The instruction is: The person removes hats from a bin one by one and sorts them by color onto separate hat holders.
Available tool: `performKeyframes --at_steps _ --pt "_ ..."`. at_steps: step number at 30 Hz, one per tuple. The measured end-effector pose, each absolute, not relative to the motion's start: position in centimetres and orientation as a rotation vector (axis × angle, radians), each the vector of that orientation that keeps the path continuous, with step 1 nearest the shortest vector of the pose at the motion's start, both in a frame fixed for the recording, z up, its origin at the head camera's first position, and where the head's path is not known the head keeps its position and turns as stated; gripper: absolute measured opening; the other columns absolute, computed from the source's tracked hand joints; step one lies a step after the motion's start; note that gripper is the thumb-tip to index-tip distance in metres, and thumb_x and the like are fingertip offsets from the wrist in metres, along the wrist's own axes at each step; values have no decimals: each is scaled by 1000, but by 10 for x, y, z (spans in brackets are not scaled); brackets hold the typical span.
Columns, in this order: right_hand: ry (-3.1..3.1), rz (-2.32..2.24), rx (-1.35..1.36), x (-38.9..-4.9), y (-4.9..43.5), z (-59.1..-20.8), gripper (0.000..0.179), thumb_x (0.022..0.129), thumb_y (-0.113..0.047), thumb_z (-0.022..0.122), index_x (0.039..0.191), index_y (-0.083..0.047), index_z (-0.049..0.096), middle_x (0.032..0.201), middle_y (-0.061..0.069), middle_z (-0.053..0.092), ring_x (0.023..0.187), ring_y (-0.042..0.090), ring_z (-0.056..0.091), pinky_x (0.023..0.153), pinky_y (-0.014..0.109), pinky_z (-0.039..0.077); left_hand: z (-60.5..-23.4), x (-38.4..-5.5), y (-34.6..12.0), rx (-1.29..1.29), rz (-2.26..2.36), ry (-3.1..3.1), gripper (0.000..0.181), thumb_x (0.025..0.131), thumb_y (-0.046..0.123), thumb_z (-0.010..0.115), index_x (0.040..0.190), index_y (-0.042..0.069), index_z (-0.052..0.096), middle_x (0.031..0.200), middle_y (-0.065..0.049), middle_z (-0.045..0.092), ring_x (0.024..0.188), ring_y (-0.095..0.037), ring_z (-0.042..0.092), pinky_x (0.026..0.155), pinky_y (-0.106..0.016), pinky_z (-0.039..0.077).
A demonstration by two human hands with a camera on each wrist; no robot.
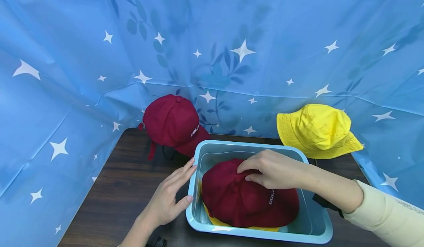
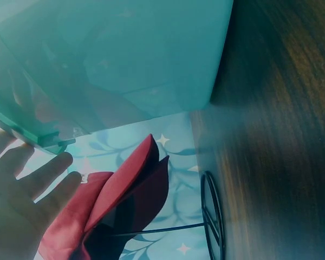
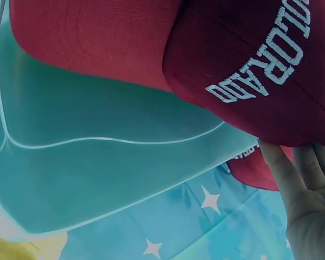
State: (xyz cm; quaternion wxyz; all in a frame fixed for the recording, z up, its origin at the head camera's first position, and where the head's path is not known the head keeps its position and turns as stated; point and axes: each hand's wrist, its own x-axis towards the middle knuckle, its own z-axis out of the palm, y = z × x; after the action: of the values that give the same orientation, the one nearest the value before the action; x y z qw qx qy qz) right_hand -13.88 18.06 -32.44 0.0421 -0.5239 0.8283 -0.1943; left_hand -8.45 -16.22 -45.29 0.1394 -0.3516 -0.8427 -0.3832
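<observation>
A maroon baseball cap [image 1: 228, 203] with white lettering lies in a light blue plastic basin [image 1: 265, 235], over something yellow [image 1: 216, 222] that shows along its lower edge. My right hand [image 1: 276, 169] pinches the top of its crown between thumb and fingers. The right wrist view shows the lettering "COLORADO" [image 3: 260, 59] and the brim over the basin's inside. At the basin's left rim, my left hand [image 1: 169, 197] touches with its fingers spread and nearly straight. In the left wrist view that hand [image 2: 21, 200] is beside the basin's outer wall [image 2: 124, 59].
Another maroon cap [image 1: 170, 120] sits on a black wire stand [image 2: 210, 216] behind the basin at the left. A yellow bucket hat [image 1: 319, 129] stands behind at the right. Blue star-patterned cloth [image 1: 205, 30] hangs around the dark wooden table [image 1: 106, 195].
</observation>
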Motion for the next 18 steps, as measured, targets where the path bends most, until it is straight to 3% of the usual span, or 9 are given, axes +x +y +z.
performKeyframes --at_steps 8,18 --pt "2556 -599 -1507 -140 184 -314 26 94 -4 77 117 -14 76 105 -8 75 93 6 69 82 26 60 -453 -85 -162 -1016 -1103 -2430 68 94 21 62 158 6 46 168 -8 36 146 -26 47 108 -58 48" --pt "2592 -687 -1549 -141 190 -304 30 91 0 78 117 -13 75 104 -7 76 91 7 71 78 23 60 -452 -84 -162 -1010 -1101 -2449 67 94 22 60 158 7 45 169 -7 35 146 -26 47 108 -59 47"
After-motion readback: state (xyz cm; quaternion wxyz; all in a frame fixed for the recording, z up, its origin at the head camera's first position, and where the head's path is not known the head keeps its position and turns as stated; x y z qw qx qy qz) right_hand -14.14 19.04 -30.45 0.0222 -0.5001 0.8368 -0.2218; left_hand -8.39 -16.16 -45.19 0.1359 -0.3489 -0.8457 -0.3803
